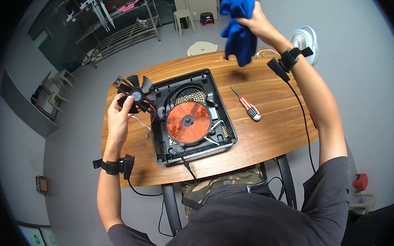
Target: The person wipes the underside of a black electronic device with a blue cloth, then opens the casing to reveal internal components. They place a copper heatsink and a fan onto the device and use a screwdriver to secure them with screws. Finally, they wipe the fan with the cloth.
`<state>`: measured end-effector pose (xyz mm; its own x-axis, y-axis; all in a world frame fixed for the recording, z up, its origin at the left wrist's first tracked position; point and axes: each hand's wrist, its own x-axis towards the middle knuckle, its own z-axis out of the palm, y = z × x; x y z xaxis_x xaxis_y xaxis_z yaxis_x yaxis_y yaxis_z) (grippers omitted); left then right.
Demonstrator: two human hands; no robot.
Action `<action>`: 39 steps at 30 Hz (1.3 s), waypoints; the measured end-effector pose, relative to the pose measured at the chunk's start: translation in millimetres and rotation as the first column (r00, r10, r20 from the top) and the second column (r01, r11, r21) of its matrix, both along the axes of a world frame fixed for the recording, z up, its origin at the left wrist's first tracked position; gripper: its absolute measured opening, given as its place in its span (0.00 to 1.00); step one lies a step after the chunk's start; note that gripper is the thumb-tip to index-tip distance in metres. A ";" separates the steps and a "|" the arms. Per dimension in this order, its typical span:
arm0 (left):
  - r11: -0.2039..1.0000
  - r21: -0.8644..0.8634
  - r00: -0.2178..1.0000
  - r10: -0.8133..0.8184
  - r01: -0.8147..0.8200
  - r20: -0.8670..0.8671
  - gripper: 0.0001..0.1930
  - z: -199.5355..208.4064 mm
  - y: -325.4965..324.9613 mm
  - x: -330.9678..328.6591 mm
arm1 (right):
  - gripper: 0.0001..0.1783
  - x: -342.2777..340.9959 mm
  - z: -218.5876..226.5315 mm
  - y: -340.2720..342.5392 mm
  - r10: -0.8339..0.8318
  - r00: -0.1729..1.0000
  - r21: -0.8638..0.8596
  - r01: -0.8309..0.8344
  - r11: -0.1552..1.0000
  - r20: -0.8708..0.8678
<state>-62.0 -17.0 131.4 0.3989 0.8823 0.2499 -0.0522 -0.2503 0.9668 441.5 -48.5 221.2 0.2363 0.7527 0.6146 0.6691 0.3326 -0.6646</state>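
Note:
Between the fingers and thumb of my left hand (pixel 119 111) is a black cooling fan (pixel 137 94), raised beside the left edge of an opened induction cooker (pixel 226 132). Thin red wires hang from the fan toward the cooker. Inside the black housing sits a round copper coil (pixel 179 124), with a round vent grille (pixel 191 95) behind it. My right hand (pixel 258 24) grips a bunched blue cloth (pixel 240 31), lifted above the far right part of the table. A red and white screwdriver (pixel 249 108) lies right of the cooker, touched by neither hand.
The wooden table (pixel 268 128) has a curved far edge. A white desk fan (pixel 304 41) stands by its far right corner. A black power cord (pixel 188 165) runs off the near edge. Stools (pixel 184 19) and a metal rack (pixel 125 37) stand beyond.

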 end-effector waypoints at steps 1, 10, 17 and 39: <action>1.000 -0.004 0.998 -0.020 0.019 -0.059 0.11 -2.7 3.9 -1.4 | 0.42 23.7 -15.0 3.1 -0.075 0.986 -0.002 0.076 0.997 0.148; 0.998 0.047 0.990 -0.024 0.031 -0.141 0.19 -6.0 -8.2 4.3 | 0.32 136.5 -179.5 -47.7 -0.027 0.656 -0.203 0.272 0.941 0.754; 0.985 0.070 0.934 -0.123 0.155 -0.337 0.17 4.3 -9.2 18.2 | 0.37 167.4 -232.1 -59.6 0.160 0.689 -0.453 0.267 0.851 0.707; 0.894 0.022 0.715 -0.343 0.448 -0.609 0.19 23.9 6.2 59.4 | 0.38 -208.1 -34.8 -51.9 0.478 0.423 -0.226 -0.519 0.824 0.770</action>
<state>-2.6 -10.8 155.3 0.8145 0.5797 -0.0253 0.3697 -0.4849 0.7926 233.4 -100.4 186.4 -0.7473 0.5462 0.3784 0.6038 0.7960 0.0433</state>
